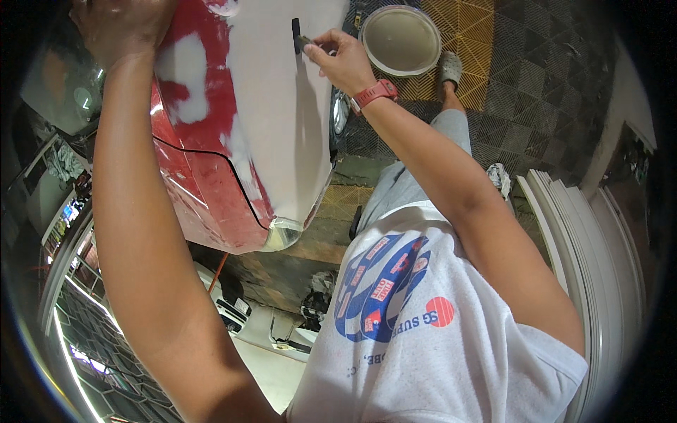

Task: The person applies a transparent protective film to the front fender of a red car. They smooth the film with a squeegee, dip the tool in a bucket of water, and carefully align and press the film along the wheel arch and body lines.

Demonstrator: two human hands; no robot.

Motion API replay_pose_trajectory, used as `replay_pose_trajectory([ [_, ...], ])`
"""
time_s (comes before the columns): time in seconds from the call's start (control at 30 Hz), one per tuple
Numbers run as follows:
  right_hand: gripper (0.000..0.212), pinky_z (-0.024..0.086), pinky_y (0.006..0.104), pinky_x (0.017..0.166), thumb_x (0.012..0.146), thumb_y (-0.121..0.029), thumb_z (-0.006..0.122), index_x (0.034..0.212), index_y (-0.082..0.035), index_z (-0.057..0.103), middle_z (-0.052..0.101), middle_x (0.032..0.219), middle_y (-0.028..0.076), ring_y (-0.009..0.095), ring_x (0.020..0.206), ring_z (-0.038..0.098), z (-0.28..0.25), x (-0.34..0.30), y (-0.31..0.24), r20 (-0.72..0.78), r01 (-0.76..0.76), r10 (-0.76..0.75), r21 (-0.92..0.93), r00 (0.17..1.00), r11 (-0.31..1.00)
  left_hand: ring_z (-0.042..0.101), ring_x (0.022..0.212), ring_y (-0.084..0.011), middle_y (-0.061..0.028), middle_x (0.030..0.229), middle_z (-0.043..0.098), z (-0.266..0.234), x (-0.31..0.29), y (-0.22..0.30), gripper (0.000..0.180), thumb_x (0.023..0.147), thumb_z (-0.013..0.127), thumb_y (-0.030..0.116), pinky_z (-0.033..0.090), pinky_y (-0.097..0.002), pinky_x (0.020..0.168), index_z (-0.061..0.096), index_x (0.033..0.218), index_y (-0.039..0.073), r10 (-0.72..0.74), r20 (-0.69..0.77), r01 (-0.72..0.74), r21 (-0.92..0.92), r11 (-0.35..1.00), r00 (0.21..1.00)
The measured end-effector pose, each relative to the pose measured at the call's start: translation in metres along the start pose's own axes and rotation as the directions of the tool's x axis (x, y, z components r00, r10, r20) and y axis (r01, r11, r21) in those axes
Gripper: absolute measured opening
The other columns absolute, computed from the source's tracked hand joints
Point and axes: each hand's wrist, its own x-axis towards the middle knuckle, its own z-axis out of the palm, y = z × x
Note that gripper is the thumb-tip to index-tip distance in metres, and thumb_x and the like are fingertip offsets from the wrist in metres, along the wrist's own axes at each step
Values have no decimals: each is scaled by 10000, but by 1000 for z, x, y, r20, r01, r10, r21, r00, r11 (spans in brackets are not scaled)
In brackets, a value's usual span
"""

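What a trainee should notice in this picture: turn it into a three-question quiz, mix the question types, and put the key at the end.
1. Which hand has its fingers on the narrow black tool at the car body?
A) left
B) right
C) both

2. True or false: in the picture, the round bucket is to the right of the car body.

3. Fill in the colour: the wristwatch has a ______ strap.

Key:
1. B, the right hand.
2. True.
3. Red.
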Motion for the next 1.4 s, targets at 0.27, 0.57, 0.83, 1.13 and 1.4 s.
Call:
replay_pose_trajectory([
  [0.27,270,615,374,667,920,-240,735,939,30,746,768,806,168,261,657,765,11,36,-27,-68,174,-202,-292,977,941,115,1658,-269,122,1773,210,-15,1,-1,674,897,817,296,229,-522,1344,536,1508,351,-7,31,4,74,997,999],
  [0.57,259,606,449,789,881,-257,762,924,-1,764,774,889,199,378,821,758,13,41,-36,-41,229,-267,-401,963,887,150,1652,-300,120,1774,211,-15,-1,-3,657,906,809,303,229,-552,1339,547,1506,351,-15,-15,16,78,997,1000],
  [0.83,256,597,480,850,878,-270,769,970,-31,772,774,914,207,396,879,754,4,31,-33,-102,98,-133,-294,986,951,153,1650,-306,116,1766,238,-28,3,4,657,902,810,312,236,-538,1343,553,1506,333,-8,28,9,-13,1000,1000],
  [1.13,465,575,504,847,878,-218,749,1261,-10,588,739,959,229,427,908,731,-4,-10,-29,-63,187,-200,-169,978,968,241,1626,-255,-18,1745,313,-12,4,-13,675,912,636,633,140,-522,1347,507,1542,424,49,-11,-50,-161,986,999],
  [1.4,397,591,496,832,875,-221,736,1212,-38,634,744,961,258,439,898,743,-4,-11,-54,29,-51,53,-47,998,998,307,1605,-230,-66,1706,385,-13,2,-11,655,944,542,797,136,-528,1346,512,1526,499,42,-45,-53,-294,954,998],
])
